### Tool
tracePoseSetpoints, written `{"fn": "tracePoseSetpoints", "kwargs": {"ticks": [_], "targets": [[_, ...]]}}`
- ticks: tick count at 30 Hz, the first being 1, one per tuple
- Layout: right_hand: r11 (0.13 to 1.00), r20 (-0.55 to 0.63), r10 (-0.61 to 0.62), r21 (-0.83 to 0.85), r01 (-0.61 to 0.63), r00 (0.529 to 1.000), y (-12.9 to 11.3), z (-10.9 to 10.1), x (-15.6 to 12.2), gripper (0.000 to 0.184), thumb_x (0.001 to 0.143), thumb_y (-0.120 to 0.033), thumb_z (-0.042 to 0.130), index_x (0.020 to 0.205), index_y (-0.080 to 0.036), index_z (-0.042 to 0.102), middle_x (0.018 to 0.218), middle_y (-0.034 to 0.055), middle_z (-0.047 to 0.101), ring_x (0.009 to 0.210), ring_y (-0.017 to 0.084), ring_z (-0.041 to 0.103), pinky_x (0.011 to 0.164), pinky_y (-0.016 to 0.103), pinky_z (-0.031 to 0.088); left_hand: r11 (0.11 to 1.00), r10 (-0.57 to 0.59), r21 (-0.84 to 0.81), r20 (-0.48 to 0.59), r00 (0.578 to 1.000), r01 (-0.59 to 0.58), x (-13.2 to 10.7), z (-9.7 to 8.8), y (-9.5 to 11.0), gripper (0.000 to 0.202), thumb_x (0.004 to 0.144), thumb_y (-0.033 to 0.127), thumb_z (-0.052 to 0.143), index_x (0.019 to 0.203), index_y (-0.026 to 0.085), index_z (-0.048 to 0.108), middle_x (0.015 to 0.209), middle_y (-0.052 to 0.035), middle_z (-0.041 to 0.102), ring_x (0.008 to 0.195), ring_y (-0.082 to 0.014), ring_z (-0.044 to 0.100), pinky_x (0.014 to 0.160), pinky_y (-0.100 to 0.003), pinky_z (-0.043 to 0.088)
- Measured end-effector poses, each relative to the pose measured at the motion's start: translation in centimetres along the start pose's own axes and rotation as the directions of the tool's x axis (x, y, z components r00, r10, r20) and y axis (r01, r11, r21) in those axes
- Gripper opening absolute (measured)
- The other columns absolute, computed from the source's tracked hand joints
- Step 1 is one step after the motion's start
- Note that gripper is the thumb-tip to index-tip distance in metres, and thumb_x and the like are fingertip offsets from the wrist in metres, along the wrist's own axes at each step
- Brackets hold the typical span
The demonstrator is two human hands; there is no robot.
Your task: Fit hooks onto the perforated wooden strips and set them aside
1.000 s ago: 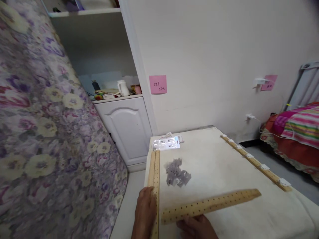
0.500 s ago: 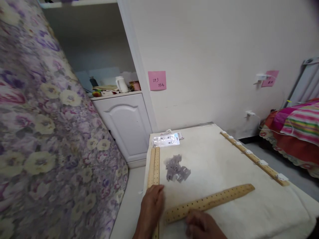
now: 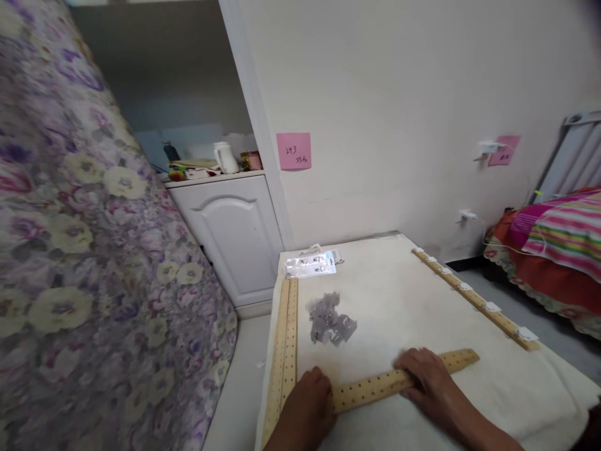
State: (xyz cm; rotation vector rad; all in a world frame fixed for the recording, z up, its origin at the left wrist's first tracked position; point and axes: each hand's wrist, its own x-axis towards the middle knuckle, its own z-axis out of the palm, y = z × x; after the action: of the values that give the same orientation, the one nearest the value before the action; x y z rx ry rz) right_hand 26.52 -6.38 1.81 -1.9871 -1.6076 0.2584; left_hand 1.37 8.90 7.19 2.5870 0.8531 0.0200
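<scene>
A pale wooden strip with rows of small holes [image 3: 369,389] lies slantwise near the front of the cloth-covered table. Around its left end the fingers of my left hand [image 3: 310,398] are closed, hiding that end. My right hand [image 3: 428,379] grips the strip farther right, fingers over its far edge and thumb on the near side. Beside my left hand, more perforated wooden strips [image 3: 287,335] run along the table's left edge. Beyond the held strip is a pile of small grey translucent packets [image 3: 331,319]; their contents are too small to make out.
Clear plastic packaging with small metal pieces [image 3: 310,264] lies at the far left corner of the table [image 3: 385,282]. Another wooden strip bearing several white pieces [image 3: 476,297] lies along the right edge. A floral curtain [image 3: 113,282] hangs at left; a bed [image 3: 558,232] stands at right.
My right hand has moved right and forward onto the wooden strip. My left hand has come off the left-edge strips and taken hold of the slanted strip's left end.
</scene>
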Motion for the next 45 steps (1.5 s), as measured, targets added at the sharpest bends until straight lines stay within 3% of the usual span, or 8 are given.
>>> {"fn": "tracePoseSetpoints", "kwargs": {"ticks": [7,14,19,22,25,30,37,45], "targets": [[0.999,-0.052,0.027,-0.036,-0.029,0.998,1.8,-0.9,0.8,0.027,0.073,-0.029,0.066,0.1,-0.028,0.067,0.102,0.0045,0.069,0.099,0.027,0.061,0.099,0.052,0.032,1.0,-0.01,-0.006,-0.087,0.996,0.01,1.3,0.6,0.5,0.024,0.075,0.013,0.049,0.095,0.021,0.059,0.101,-0.0054,0.058,0.095,-0.0214,0.051,0.081,-0.03,0.038],[0.999,-0.103,-0.034,0.001,0.035,0.994,3.6,0.2,0.9,0.031,0.075,-0.028,0.064,0.105,-0.027,0.066,0.103,0.0066,0.069,0.097,0.026,0.062,0.093,0.048,0.041,0.999,-0.034,-0.04,-0.115,0.993,0.029,2.1,1.7,0.2,0.031,0.073,0.01,0.046,0.1,0.019,0.061,0.109,-0.0074,0.058,0.102,-0.0236,0.049,0.088,-0.032,0.039],[0.984,-0.176,0.003,0.174,0.028,0.984,2.3,-0.6,2.0,0.033,0.08,-0.032,0.059,0.112,-0.023,0.062,0.112,0.0097,0.065,0.102,0.025,0.06,0.089,0.04,0.048,0.994,-0.04,-0.11,-0.142,0.989,0.024,1.7,1.7,0.0,0.043,0.073,0.011,0.048,0.114,0.019,0.059,0.116,-0.0091,0.057,0.108,-0.0251,0.05,0.095,-0.035,0.039],[0.964,-0.153,0.07,0.264,-0.028,0.986,0.7,-0.4,4.4,0.025,0.085,-0.029,0.049,0.105,-0.022,0.063,0.101,0.0077,0.067,0.088,0.021,0.063,0.077,0.034,0.051,0.984,-0.021,-0.177,-0.176,0.984,-0.011,1.5,1.6,-0.2,0.045,0.074,0.016,0.052,0.119,0.017,0.057,0.121,-0.0109,0.057,0.112,-0.0253,0.05,0.099,-0.035,0.038],[0.951,-0.131,0.097,0.304,-0.053,0.987,-0.7,0.9,7.4,0.028,0.085,-0.03,0.047,0.106,-0.021,0.062,0.087,0.0049,0.068,0.079,0.02,0.063,0.073,0.033,0.05,0.978,-0.021,-0.205,-0.241,0.97,-0.029,1.6,1.6,-0.9,0.04,0.079,0.02,0.051,0.118,0.015,0.057,0.121,-0.0123,0.058,0.113,-0.0244,0.052,0.1,-0.036,0.04],[0.947,-0.155,0.086,0.319,-0.032,0.984,-1.6,3.4,10.7,0.03,0.084,-0.027,0.045,0.107,-0.019,0.062,0.082,0.0037,0.065,0.076,0.02,0.061,0.073,0.032,0.048,0.976,-0.079,-0.218,-0.324,0.943,0.007,1.6,1.9,-2.2,0.032,0.086,0.026,0.046,0.113,0.015,0.059,0.115,-0.0126,0.062,0.108,-0.0241,0.057,0.096,-0.039,0.044],[0.922,-0.16,0.101,0.386,-0.032,0.982,-2.1,3.6,10.2,0.012,0.083,-0.025,0.048,0.082,-0.02,0.06,0.07,-0.0002,0.059,0.067,0.017,0.055,0.064,0.027,0.043,0.967,-0.106,-0.255,-0.311,0.945,0.025,1.6,1.5,-1.7,0.027,0.086,0.024,0.044,0.108,0.019,0.06,0.108,-0.0095,0.065,0.102,-0.0228,0.06,0.09,-0.038,0.047],[0.862,-0.183,-0.021,0.495,0.111,0.983,-2.6,2.2,9.4,0.018,0.087,-0.029,0.052,0.073,-0.02,0.059,0.073,-0.0001,0.055,0.07,0.016,0.054,0.064,0.027,0.042,0.946,-0.127,-0.323,-0.333,0.934,0.013,2.0,1.1,-0.6,0.025,0.087,0.025,0.045,0.102,0.021,0.063,0.103,-0.0082,0.066,0.098,-0.0227,0.06,0.087,-0.035,0.046]]}}
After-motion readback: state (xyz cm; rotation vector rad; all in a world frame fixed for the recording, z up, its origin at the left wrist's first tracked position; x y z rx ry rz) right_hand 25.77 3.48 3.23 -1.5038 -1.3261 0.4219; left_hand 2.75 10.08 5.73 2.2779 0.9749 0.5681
